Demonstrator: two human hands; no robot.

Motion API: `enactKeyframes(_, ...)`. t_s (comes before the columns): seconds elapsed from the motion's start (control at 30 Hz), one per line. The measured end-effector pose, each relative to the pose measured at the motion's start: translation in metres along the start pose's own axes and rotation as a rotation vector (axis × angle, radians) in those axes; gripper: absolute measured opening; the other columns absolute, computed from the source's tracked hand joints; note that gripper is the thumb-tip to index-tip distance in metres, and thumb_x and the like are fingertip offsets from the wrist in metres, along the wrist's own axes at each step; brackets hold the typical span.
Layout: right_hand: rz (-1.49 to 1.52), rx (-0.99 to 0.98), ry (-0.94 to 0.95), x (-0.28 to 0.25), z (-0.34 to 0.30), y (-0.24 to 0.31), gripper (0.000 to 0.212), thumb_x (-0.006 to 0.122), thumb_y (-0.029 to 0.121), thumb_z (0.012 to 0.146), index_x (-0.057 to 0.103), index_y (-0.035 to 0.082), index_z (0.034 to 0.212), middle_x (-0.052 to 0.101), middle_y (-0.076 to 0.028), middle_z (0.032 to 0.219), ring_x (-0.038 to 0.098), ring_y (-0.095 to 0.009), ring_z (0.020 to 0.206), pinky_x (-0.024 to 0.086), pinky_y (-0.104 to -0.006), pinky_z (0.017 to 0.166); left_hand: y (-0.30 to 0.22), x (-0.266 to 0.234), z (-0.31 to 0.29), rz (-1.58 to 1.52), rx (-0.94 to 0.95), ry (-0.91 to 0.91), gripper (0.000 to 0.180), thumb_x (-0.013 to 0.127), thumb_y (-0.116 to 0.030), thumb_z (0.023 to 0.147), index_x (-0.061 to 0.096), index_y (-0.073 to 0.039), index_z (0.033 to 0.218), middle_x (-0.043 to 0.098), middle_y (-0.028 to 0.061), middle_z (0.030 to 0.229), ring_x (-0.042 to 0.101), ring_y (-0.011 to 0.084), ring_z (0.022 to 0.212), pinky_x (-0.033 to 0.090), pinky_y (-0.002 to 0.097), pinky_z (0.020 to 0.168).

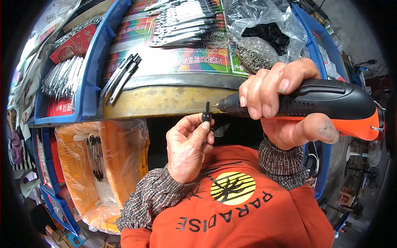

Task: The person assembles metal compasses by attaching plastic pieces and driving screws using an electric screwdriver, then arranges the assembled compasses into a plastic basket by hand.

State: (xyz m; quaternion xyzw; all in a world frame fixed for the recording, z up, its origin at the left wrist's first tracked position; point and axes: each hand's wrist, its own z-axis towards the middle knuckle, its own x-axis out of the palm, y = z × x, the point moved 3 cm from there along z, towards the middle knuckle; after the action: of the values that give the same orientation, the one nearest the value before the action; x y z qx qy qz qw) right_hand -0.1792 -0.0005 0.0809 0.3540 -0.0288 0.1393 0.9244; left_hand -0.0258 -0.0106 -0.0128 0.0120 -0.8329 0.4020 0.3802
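Note:
Pinched between the thumb and fingers of my left hand (185, 149) is a small black plastic part (206, 116) with a narrow stem pointing up and two small light dots on its face. My right hand (285, 93) wraps round a black and orange electric screwdriver (331, 99), held level with its nose toward the left. The screwdriver's bit (216, 105) points at the black part's upper end; whether they touch I cannot tell. Both hands are just in front of the bench edge (161, 101). A few slim black-and-white pen-like pieces (124, 78) lie on the bench to the left.
More slim black-and-white pieces (186, 22) are heaped at the bench's back. Small metal screws (256, 60) lie beside a clear plastic bag (269, 25) of black parts. A blue bin (95, 62) stands left, above a plastic-lined orange crate (74, 161).

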Motion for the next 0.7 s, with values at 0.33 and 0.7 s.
enactKeyframes(0.33,0.005,0.004,0.003,0.0008,-0.0002,-0.0047,0.068,0.056,0.068,0.064,0.043,0.007,0.093,0.05,-0.001,0.063,0.052,-0.013,0.054,0.045,-0.0297,0.058,0.0014,-0.0009,0.0027,0.05,-0.03,-0.02,0.008,0.052,-0.003,0.086,0.053,0.003,0.091,0.054,0.0049,0.075,0.048,0.0065,0.056,0.035,0.0177,0.042)
enactKeyframes(0.7,0.007,0.012,0.006,-0.0029,-0.0022,-0.0055,0.068,0.057,0.067,0.064,0.043,0.007,0.093,0.051,-0.001,0.063,0.052,-0.013,0.054,0.046,-0.0294,0.057,-0.0005,0.0018,0.0008,0.001,-0.029,-0.03,0.009,0.051,-0.001,0.086,0.053,0.005,0.092,0.054,0.0052,0.074,0.048,0.0074,0.056,0.036,0.0181,0.043)
